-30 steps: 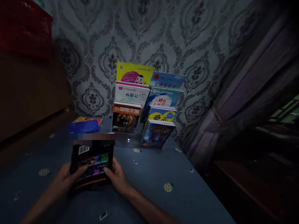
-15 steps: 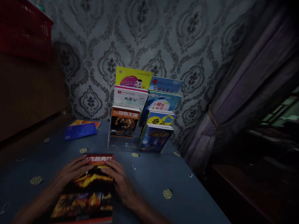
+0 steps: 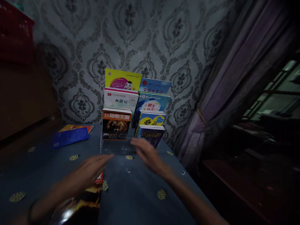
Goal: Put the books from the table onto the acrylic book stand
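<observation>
My left hand (image 3: 92,168) is stretched out above a dark-covered book (image 3: 87,200) with a red title strip, covering part of it. That book lies flat near the front of the table. My right hand (image 3: 148,155), fingers extended and slightly blurred, is in front of a dark blue book (image 3: 151,134) in a clear display stand (image 3: 114,147); whether it touches the book or stand I cannot tell. At the stand's front left leans a lion-cover book (image 3: 116,126). Neither hand holds anything.
Behind stand a white book (image 3: 120,100), a yellow-green book (image 3: 123,78) and several blue ones. A blue book (image 3: 71,137) overlaps an orange one on the table (image 3: 131,193) at left. A red basket (image 3: 16,34) sits upper left; a curtain (image 3: 199,125) hangs right.
Both hands have left the dark-covered book. The right has moved up and right to the stand; the left has lifted slightly. The view has shifted, and the book sits lower in it.
</observation>
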Tool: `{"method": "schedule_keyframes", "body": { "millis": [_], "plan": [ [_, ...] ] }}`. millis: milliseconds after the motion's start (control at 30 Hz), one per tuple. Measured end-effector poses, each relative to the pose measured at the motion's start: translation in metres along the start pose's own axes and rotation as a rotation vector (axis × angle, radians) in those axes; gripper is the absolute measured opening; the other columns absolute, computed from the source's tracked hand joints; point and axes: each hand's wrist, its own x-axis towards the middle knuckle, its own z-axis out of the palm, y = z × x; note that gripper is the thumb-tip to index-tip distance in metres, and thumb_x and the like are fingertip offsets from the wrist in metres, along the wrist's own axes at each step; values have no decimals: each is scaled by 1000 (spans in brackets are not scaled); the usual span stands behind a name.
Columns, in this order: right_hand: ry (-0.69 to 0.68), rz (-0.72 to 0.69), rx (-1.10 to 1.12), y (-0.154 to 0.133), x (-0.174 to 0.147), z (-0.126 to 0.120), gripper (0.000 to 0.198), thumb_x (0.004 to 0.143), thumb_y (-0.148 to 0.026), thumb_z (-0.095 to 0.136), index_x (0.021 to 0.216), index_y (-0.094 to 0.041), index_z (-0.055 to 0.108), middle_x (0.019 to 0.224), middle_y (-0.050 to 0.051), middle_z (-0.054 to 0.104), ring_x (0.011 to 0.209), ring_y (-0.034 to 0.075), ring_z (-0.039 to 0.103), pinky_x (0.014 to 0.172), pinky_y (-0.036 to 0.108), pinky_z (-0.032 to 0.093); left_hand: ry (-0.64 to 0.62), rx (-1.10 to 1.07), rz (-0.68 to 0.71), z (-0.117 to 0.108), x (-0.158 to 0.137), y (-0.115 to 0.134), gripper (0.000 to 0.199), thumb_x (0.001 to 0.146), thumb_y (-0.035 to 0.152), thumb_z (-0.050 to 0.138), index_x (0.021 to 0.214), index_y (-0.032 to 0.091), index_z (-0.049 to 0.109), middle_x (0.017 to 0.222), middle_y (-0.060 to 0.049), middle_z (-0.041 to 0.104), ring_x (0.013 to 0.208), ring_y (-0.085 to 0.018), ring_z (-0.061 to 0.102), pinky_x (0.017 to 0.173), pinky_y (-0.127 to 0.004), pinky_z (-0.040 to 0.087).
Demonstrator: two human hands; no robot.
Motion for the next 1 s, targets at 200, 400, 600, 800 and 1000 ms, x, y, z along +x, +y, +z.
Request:
{"method": "schedule_keyframes", "body": {
  "millis": [200, 400, 600, 800, 1000],
  "plan": [
    [286, 75, -568, 74, 69, -77, 40, 92, -18, 44, 127, -12, 63, 131, 19, 64, 123, 32, 57, 106, 54, 45, 51, 31, 303, 66, 114, 42, 56, 96, 29, 45, 150, 15, 43, 155, -13, 47, 145, -24, 42, 120, -41, 36],
    [226, 71, -676, 90, 76, -68, 39, 95, -18, 41, 129, -15, 60, 125, 16, 66, 116, 30, 58, 103, 49, 44, 223, -42, 336, 100, 173, 33, 62, 97, 26, 41, 155, 7, 27, 160, -21, 35, 149, -26, 34, 124, -45, 27],
    [272, 105, -738, 83, 77, -64, 35, 95, -17, 40, 121, -15, 64, 114, 15, 69, 106, 30, 58, 97, 45, 46, 267, -89, 379, 113, 198, 41, 61, 96, 20, 40, 154, 8, 30, 157, -20, 41, 147, -25, 38, 124, -45, 26],
    [275, 115, -682, 83, 78, -63, 37, 96, -19, 40, 125, -17, 62, 118, 15, 68, 110, 32, 57, 100, 50, 44, 285, -83, 364, 115, 205, 39, 58, 95, 20, 44, 152, 12, 38, 154, -17, 46, 144, -25, 43, 123, -46, 29],
    [479, 220, -521, 108, 56, -61, 46, 95, -29, 42, 135, -12, 54, 141, 21, 54, 132, 32, 47, 110, 54, 40, 247, -68, 269, 113, 205, 28, 56, 94, 21, 46, 148, 6, 43, 151, -20, 50, 140, -28, 49, 120, -46, 34]
  ]
}}
